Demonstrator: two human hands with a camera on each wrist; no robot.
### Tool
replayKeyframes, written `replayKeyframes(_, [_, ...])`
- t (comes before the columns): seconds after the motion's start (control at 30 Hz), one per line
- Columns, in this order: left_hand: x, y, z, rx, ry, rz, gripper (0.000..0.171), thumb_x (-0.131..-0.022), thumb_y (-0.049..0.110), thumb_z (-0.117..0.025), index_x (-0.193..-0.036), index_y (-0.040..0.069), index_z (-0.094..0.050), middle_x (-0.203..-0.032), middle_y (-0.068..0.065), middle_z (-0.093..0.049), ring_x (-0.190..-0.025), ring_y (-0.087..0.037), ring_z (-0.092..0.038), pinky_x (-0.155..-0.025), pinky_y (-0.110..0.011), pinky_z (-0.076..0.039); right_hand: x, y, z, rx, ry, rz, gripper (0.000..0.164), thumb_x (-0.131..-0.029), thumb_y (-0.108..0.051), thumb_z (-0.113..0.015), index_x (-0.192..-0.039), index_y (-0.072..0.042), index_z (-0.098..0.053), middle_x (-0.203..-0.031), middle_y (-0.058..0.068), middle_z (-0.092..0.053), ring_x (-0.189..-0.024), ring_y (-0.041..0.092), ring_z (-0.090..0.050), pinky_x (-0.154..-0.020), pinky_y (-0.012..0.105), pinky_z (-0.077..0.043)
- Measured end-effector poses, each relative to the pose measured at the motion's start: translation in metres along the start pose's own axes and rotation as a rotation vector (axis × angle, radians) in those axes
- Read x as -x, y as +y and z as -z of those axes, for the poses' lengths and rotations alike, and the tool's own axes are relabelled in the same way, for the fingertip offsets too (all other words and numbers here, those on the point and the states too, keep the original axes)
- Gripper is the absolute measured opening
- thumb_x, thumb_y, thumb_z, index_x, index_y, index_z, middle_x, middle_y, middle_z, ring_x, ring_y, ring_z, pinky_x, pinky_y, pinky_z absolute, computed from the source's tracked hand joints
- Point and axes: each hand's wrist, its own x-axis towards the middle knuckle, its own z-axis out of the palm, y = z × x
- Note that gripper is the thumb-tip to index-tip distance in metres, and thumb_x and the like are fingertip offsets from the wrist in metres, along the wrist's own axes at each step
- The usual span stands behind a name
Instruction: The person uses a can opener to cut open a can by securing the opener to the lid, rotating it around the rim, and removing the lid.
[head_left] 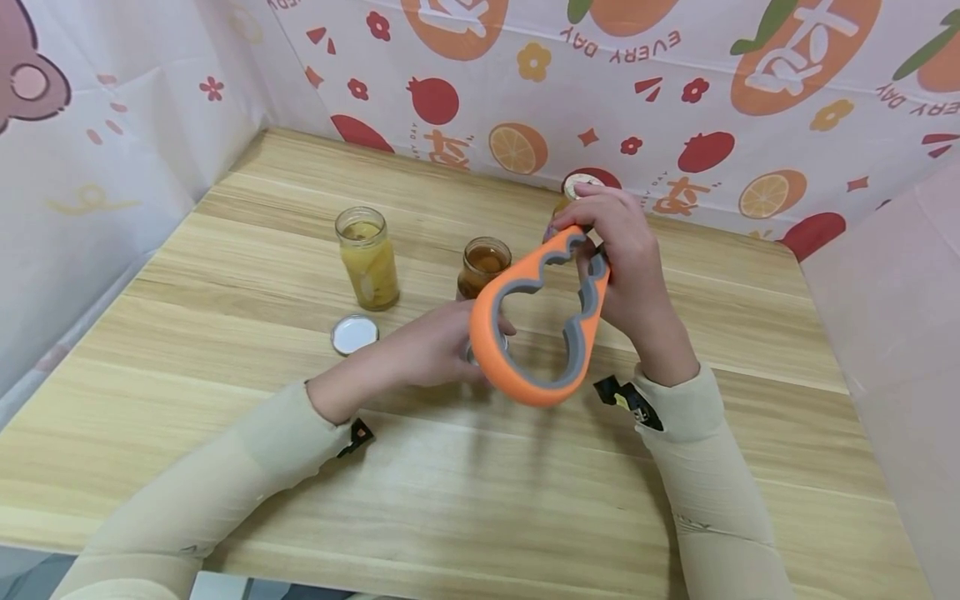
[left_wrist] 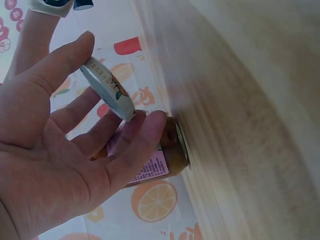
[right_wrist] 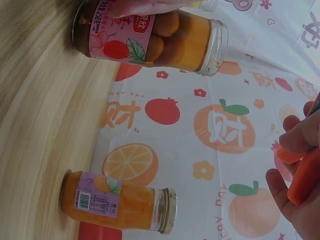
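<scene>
My left hand (head_left: 438,346) pinches a metal jar lid (left_wrist: 106,90) between thumb and fingers, tilted on edge. Just beyond those fingers stands an uncovered glass jar (head_left: 484,262) of brownish fruit with a pink label; whether they touch it I cannot tell. My right hand (head_left: 626,258) grips an orange jar opener (head_left: 487,333) with grey notched inner edges by its handle ends, held up above the table. Behind the right hand is a lidded jar (right_wrist: 107,200) of orange fruit with a purple label, partly hidden in the head view.
An uncovered jar of yellow fruit (head_left: 371,271) stands on the left of the wooden table (head_left: 525,508). Near its base lies another lid (head_left: 355,334), white inside facing up. A fruit-printed cloth (head_left: 465,100) hangs along the table's back edge.
</scene>
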Motion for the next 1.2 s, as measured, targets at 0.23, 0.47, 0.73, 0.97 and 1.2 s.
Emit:
replayKeyframes(0.23, [0.0003, 0.0006, 0.0016, 0.002, -0.003, -0.007, 0.044, -0.078, 0.019, -0.076, -0.118, 0.017, -0.06, -0.118, 0.003, -0.061, -0.103, -0.009, -0.051, -0.081, -0.034, -0.045, 0.0003, 0.0003, 0.0, 0.0, 0.007, 0.0, 0.029, -0.071, 0.022, -0.041, -0.088, 0.008, -0.06, -0.081, 0.015, -0.063, -0.091, 0.029, -0.059, -0.096, 0.052, -0.038])
replayKeyframes(0.47, [0.0033, 0.0022, 0.0018, -0.011, -0.058, 0.068, 0.053, -0.074, 0.025, -0.081, -0.122, 0.014, -0.059, -0.119, 0.005, -0.059, -0.104, -0.011, -0.05, -0.086, -0.037, -0.043, 0.0009, 0.0011, -0.0015, 0.006, 0.009, 0.008, 0.027, -0.072, 0.021, -0.041, -0.087, 0.007, -0.06, -0.08, 0.014, -0.064, -0.09, 0.028, -0.059, -0.095, 0.051, -0.039])
replayKeyframes(0.73, [0.0045, -0.0021, 0.0019, -0.063, -0.064, 0.087, 0.069, -0.062, 0.02, -0.088, -0.124, 0.014, -0.058, -0.118, 0.005, -0.059, -0.108, -0.014, -0.049, -0.093, -0.038, -0.039, 0.0022, 0.0041, -0.003, 0.005, 0.022, 0.008, 0.03, -0.071, 0.02, -0.038, -0.087, 0.006, -0.06, -0.08, 0.013, -0.063, -0.091, 0.027, -0.059, -0.097, 0.048, -0.037])
replayKeyframes(0.97, [0.0055, -0.0052, 0.0006, -0.124, -0.083, 0.126, 0.066, -0.061, 0.017, -0.089, -0.12, 0.018, -0.059, -0.111, 0.004, -0.061, -0.101, -0.016, -0.051, -0.091, -0.038, -0.041, 0.0031, 0.0042, -0.0029, 0.003, 0.014, -0.001, 0.029, -0.072, 0.02, -0.04, -0.087, 0.006, -0.06, -0.08, 0.014, -0.064, -0.093, 0.028, -0.058, -0.098, 0.048, -0.037])
replayKeyframes(1.2, [0.0068, -0.0055, 0.0022, -0.204, -0.128, 0.184, 0.065, -0.06, 0.018, -0.089, -0.118, 0.02, -0.059, -0.112, 0.001, -0.062, -0.101, -0.023, -0.05, -0.092, -0.042, -0.04, 0.0029, 0.004, -0.0035, 0.007, 0.015, -0.002, 0.03, -0.071, 0.021, -0.039, -0.087, 0.007, -0.06, -0.08, 0.015, -0.064, -0.093, 0.03, -0.058, -0.096, 0.049, -0.038])
